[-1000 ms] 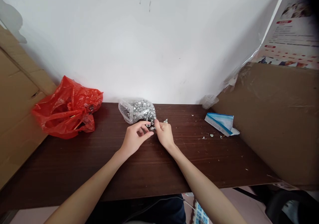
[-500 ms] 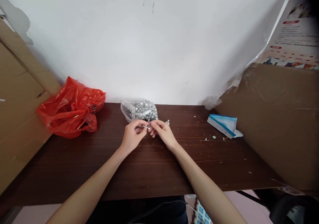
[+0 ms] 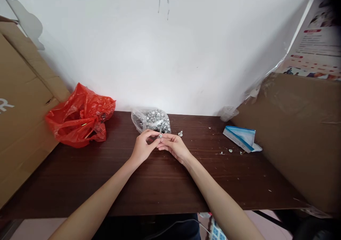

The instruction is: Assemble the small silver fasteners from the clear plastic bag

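My left hand (image 3: 144, 145) and my right hand (image 3: 176, 147) meet over the middle of the table, fingertips pinched together. Between them is a small silver screw (image 3: 160, 136) with a round, washer-like head facing me; both hands grip it. Just behind my fingers lies a clear plastic bag (image 3: 157, 119) full of similar metal pieces, its lower edge partly covered by my left hand. A single loose screw (image 3: 180, 133) stands on the table, right of the bag and beyond my right hand.
A red plastic bag (image 3: 80, 115) sits at the left by a cardboard box (image 3: 23, 101). At the right, a blue-and-white packet (image 3: 239, 137) and small scraps (image 3: 230, 150) lie before another cardboard panel (image 3: 301, 133). A crumpled clear plastic piece (image 3: 228, 112) rests against the white wall (image 3: 186, 55).
The screw between my fingers has turned from lying sideways to showing its round head toward me. My right fingers have shifted and straightened around it. The view has tilted slightly.
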The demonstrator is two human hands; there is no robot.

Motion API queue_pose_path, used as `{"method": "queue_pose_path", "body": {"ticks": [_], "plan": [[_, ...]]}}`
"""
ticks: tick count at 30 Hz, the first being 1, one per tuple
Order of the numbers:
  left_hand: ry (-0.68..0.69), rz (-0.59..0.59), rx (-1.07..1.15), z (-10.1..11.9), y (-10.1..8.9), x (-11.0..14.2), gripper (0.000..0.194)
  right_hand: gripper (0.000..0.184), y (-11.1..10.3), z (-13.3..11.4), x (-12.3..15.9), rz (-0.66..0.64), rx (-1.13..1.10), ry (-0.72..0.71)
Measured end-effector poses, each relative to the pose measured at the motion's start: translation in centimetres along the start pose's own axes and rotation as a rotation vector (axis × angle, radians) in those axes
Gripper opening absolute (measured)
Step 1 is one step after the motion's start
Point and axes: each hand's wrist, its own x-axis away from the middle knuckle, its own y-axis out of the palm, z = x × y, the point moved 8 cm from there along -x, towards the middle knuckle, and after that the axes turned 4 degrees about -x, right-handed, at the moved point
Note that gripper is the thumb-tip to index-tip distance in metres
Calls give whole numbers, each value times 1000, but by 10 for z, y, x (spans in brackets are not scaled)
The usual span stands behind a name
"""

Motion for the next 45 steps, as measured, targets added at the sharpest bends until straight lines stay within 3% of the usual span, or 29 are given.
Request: {"method": "queue_pose_path", "body": {"ticks": [7, 13, 21, 27, 41, 45], "plan": [[62, 13, 46, 18, -4, 2, 15, 37, -2, 1, -3, -10, -31, 37], [233, 111, -125, 38, -14, 7, 12, 28, -8, -33, 0, 43, 205, -266], [325, 75, -291, 37, -8, 10, 10, 30, 5, -23, 4, 21, 410, -298], [298, 71, -299, 32, -8, 9, 10, 33, 6, -31, 9, 22, 466, -382], [298, 33, -358, 30, -5, 9, 10, 37, -1, -23, 6, 62, 650, -291], [312, 40, -367, 31, -5, 9, 12, 29, 0, -27, 5, 41, 626, -343]]}}
